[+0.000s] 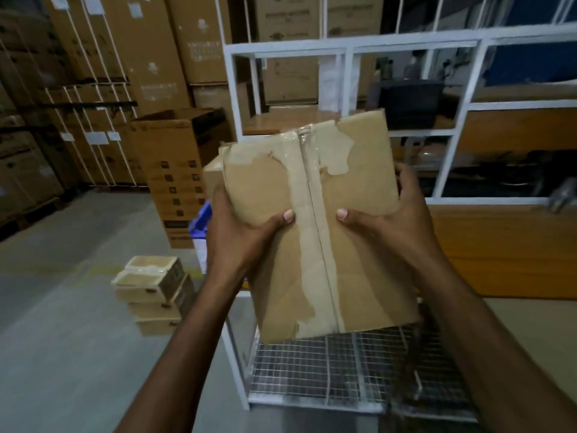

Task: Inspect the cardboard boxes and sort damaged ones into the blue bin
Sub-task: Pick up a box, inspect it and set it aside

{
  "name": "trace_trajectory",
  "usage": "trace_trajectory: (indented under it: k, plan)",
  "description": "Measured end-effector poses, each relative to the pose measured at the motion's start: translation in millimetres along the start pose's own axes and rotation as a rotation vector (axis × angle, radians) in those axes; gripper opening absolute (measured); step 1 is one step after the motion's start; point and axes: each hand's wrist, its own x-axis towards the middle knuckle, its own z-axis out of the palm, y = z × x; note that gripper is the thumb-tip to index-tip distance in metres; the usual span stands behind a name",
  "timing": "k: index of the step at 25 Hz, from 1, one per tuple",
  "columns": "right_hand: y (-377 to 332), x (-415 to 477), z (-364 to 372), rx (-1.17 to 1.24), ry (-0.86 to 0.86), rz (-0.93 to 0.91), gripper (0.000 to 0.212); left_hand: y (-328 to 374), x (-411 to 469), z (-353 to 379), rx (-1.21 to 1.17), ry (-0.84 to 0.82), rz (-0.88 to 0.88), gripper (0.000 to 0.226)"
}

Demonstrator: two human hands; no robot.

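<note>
I hold a brown cardboard box (349, 254) up in front of me, its taped face toward the camera. Tape runs down the centre seam, and the surface paper is torn away in patches near the top and bottom edges. My left hand (237, 232) grips the box's left side, thumb pressed on the front face. My right hand (396, 223) grips the right side the same way, thumb near the seam. A corner of the blue bin (199, 223) shows just left of and behind my left hand, mostly hidden by the box and arm.
A white wire-mesh rack (312, 367) stands below the box. A short stack of small boxes (153, 292) sits on the grey floor at left. Tall cartons (175, 170) and stacked pallets fill the back left. White shelving (352, 48) with wooden panels stands behind and to the right.
</note>
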Motion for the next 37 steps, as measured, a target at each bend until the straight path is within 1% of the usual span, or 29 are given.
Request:
trace_trajectory:
  k: [3,5,9,13,15,17,19,22,26,27,30,31,32,34,35,37]
  plan:
    - [40.5,22.8,-61.9,-0.031,0.015,0.038,0.097,9.4,-9.1,76.0,-0.056,-0.083,-0.027,0.099]
    - [68.0,42.4,-85.4,-0.01,0.03,0.076,0.097,12.5,-1.8,119.6,-0.046,-0.13,-0.018,0.101]
    - [120.0,80.0,-88.3,-0.037,0.055,0.092,0.098,-3.5,28.8,180.7,-0.012,-0.178,-0.024,0.108]
    - [166.9,115.7,-83.1,-0.121,0.056,0.096,0.101,-26.0,53.8,230.2,-0.002,-0.209,-0.049,0.105]
    - [183.7,132.6,-76.2,-0.177,0.057,0.121,0.104,-36.5,65.1,249.4,0.001,-0.208,-0.072,0.107]
    - [199.9,142.0,-66.1,-0.215,0.042,0.165,0.106,-51.3,71.2,262.1,0.041,-0.225,-0.085,0.114]
    - [218.1,145.2,-55.5,-0.217,0.04,0.198,0.106,-65.6,76.3,271.0,0.07,-0.245,-0.089,0.116]
    - [236.3,156.0,-49.2,-0.208,0.067,0.218,0.107,-74.6,85.9,284.8,0.078,-0.266,-0.084,0.116]
    - [249.2,168.8,-47.2,-0.165,0.032,0.243,0.107,-89.8,95.9,291.7,0.062,-0.351,-0.09,0.125]
    - [253.5,167.4,-44.9,-0.171,0.045,0.24,0.104,-93.1,94.8,291.3,0.068,-0.353,-0.093,0.122]
    - [261.8,170.5,-38.5,-0.206,0.138,0.228,0.096,-100.1,92.9,295.4,0.083,-0.285,-0.122,0.107]
    - [263.3,173.2,-39.7,-0.196,0.112,0.241,0.099,-102.4,93.1,296.5,0.088,-0.288,-0.13,0.106]
    - [265.2,174.1,-42.5,-0.181,0.05,0.256,0.104,-105.6,92.7,296.1,0.097,-0.322,-0.131,0.11]
    - [271.7,168.6,-47.5,-0.17,-0.082,0.283,0.119,-115.3,87.3,293.3,0.126,-0.429,-0.136,0.123]
    - [275.6,163.4,-47.7,-0.192,-0.098,0.292,0.121,-119.3,81.9,292.7,0.137,-0.455,-0.144,0.125]
    - [277.9,154.8,-42.6,-0.227,-0.023,0.293,0.114,-123.2,73.2,294.4,0.142,-0.415,-0.167,0.123]
